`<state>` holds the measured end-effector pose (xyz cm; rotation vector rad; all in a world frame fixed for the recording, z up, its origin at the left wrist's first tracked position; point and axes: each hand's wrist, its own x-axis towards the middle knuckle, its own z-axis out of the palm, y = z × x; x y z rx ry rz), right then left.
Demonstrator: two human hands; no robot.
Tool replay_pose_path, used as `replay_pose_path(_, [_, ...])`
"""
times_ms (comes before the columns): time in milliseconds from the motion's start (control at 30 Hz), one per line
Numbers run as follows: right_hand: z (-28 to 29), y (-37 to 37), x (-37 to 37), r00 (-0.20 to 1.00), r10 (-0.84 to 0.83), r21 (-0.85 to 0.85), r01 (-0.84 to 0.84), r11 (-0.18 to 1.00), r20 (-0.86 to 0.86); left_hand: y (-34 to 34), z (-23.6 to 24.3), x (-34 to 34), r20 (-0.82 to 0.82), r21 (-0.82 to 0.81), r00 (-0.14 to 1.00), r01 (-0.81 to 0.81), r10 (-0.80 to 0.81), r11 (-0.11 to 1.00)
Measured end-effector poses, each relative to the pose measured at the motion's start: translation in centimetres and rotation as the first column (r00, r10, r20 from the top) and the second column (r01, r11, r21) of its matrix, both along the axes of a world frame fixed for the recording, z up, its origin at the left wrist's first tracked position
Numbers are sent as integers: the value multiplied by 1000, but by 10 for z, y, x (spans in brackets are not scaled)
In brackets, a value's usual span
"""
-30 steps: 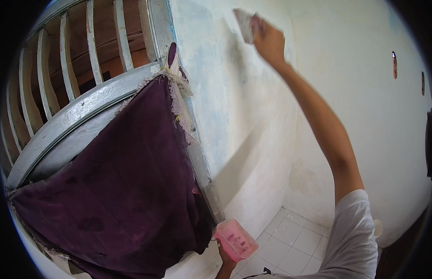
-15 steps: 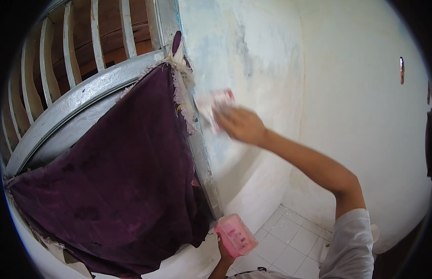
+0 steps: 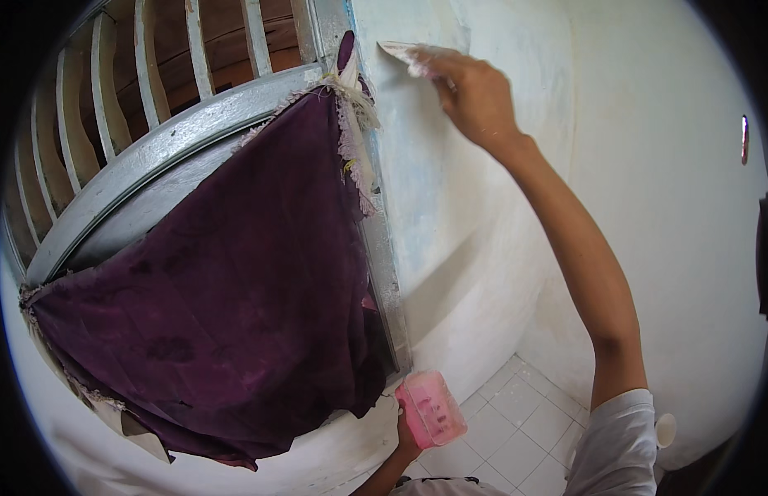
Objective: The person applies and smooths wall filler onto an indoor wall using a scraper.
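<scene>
High up on the patchy white and pale blue wall (image 3: 458, 182), my right hand (image 3: 480, 101) is closed on a thin flat scraper (image 3: 396, 51). The scraper tilts nearly edge-on against the wall, and white paste clings to it and to my fingers. Its far side is hidden by my hand. Low down, my left hand (image 3: 406, 436) grips a pink translucent plastic box (image 3: 433, 405) by its left side. Pink smears show in the box; how much it holds I cannot tell.
Left of the wall, a dark purple cloth (image 3: 227, 289) hangs from a grey wooden frame (image 3: 177, 116) with upright slats (image 3: 156, 66) above. White floor tiles (image 3: 516, 413) lie below. A cream wall (image 3: 657, 207) stands on the right, with a small white round object (image 3: 665, 430) low beside it.
My right hand has gone up the wall with the scraper, which has turned from face-on to nearly edge-on. The box stays in my left hand. The whole view has shifted slightly.
</scene>
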<state>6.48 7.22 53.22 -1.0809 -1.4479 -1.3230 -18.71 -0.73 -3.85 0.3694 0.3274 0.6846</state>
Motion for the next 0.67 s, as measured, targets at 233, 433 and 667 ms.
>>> replay_pose_path(233, [-223, 1, -19, 983, 108, -395, -43, 918, 146, 0, 3, -4, -31, 40, 999, 24, -23, 999])
replay_pose_path(433, [-268, -34, 7, 986, 156, -417, -119, 901, 57, 9, -21, -11, 105, -32, 987, 123, -119, 992])
replay_pose_path(667, [-54, -1, -6, 981, 135, -36, -141, 989, -141, 14, -16, -16, -23, 17, 987, 161, -161, 987])
